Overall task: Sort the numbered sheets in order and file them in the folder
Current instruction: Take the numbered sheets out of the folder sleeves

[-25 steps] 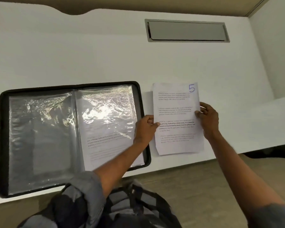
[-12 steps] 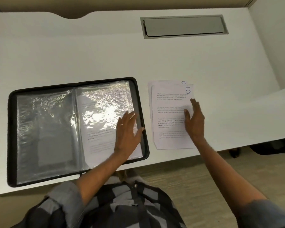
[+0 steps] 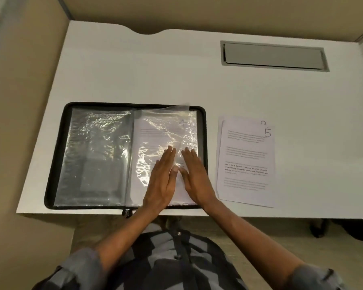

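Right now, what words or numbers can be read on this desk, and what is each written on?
"5": handwritten in the top right corner of the top white printed sheet, beside the black zip folder.
Partial digit on the white sheet beneath: mostly covered, unreadable.
Printed paragraphs on the top sheet: too blurred to read.
Print on the filed white sheet under the folder's clear plastic sleeve: blurred and under glare, unreadable.

A shirt (image 3: 155, 260) checked in large grey and dark blocks is worn, and two small round buttons (image 3: 179, 233) are seen down its dark front strip. The left sleeve (image 3: 71, 271) and the right sleeve (image 3: 316, 277) end near the elbows, and the forearms are left bare. A small bright spot, perhaps a ring, is seen on the left hand (image 3: 161, 181).
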The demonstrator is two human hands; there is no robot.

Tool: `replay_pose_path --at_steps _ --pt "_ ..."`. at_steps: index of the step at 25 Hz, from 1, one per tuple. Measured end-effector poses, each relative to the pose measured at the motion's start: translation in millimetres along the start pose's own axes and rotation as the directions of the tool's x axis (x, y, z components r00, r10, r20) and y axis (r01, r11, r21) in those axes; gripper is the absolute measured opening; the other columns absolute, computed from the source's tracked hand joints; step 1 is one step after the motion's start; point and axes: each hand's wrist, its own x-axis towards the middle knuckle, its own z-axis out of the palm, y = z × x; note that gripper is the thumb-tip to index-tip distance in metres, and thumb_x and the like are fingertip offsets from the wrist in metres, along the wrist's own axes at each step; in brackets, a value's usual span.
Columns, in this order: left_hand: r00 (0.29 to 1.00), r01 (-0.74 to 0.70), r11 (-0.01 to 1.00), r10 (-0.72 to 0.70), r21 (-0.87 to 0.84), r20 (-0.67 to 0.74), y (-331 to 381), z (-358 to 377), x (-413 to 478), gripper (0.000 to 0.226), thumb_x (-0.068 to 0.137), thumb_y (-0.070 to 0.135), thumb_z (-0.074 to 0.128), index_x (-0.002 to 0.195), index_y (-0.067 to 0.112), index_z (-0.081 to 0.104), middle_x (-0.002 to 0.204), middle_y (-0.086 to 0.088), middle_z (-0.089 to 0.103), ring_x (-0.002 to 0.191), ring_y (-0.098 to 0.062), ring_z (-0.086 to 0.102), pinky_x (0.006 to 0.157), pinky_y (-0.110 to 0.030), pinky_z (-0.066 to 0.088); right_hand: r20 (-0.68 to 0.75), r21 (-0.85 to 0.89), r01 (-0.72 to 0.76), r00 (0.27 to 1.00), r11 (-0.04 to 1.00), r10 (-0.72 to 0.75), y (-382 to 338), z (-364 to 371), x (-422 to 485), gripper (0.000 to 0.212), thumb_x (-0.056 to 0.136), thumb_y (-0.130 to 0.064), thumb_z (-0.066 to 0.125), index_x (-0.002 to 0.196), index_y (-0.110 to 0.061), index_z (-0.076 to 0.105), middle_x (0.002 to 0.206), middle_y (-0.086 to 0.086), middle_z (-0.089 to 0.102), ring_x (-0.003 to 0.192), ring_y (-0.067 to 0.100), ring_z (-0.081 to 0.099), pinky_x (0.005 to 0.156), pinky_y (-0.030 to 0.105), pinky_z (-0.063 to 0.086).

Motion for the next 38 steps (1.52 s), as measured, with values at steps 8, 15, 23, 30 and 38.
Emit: replay_pose_path --at_steps 8,15,23,30,38 --pt "0.919 0.014 0.999 -0.001 0.032 -0.394 29 -114 -42 0.071 0.104 0.052 0.033 0.163 0.017 0.015 0.171 0.003 0.009 0.158 -0.013 0.006 0.128 -0.048 0.003 0.245 0.271 0.433 0.833 0.860 -0.497 -131 54 56 0.064 0.104 -0.039 0.049 0.159 -0.013 0.029 0.161 0.008 0.038 0.142 0.023 0.045 0.108 0.048 0.043" --pt "0.901 0.187 0.943 -0.053 0.277 -0.431 -30 -151 -53 0.063 0.104 0.044 0.042 0.159 0.015 0.032 0.170 0.000 0.016 0.158 -0.013 0.001 0.127 -0.053 0.005 0.385 0.184 0.526 0.739 0.830 -0.553 -155 116 65 0.061 0.102 -0.050 0.044 0.153 -0.018 0.036 0.159 0.009 0.033 0.144 0.030 0.036 0.110 0.065 0.034" --pt "0.953 0.247 0.870 -0.138 0.426 -0.271 -99 -161 -45 0.077 0.103 0.063 0.010 0.161 0.014 0.026 0.170 -0.002 0.014 0.157 -0.011 -0.008 0.128 -0.049 -0.001 0.555 -0.172 0.515 0.755 0.840 -0.349 -131 132 88 0.066 0.106 -0.051 0.023 0.164 -0.022 0.007 0.171 0.001 -0.001 0.158 0.025 -0.004 0.124 0.061 0.006" --pt "0.992 -0.041 0.925 0.084 0.377 -0.098 -95 -129 45 0.053 0.108 0.027 0.040 0.157 0.008 0.034 0.169 -0.011 0.017 0.158 -0.023 0.005 0.129 -0.044 0.007 0.347 -0.442 0.163 0.938 0.882 0.001 -32 52 110 0.080 0.104 -0.054 0.041 0.163 -0.020 0.000 0.170 0.004 -0.013 0.156 0.028 -0.015 0.125 0.058 -0.001" --pt "0.958 -0.282 0.711 0.166 0.645 0.236 -91 -94 170 0.050 0.106 0.024 0.048 0.153 0.007 0.041 0.165 -0.010 0.030 0.154 -0.033 0.023 0.126 -0.052 0.012 0.389 -0.410 0.100 0.918 0.907 0.075 -11 15 98 0.088 0.096 -0.056 0.058 0.163 -0.020 0.013 0.171 0.004 -0.002 0.158 0.027 -0.001 0.126 0.048 0.009"
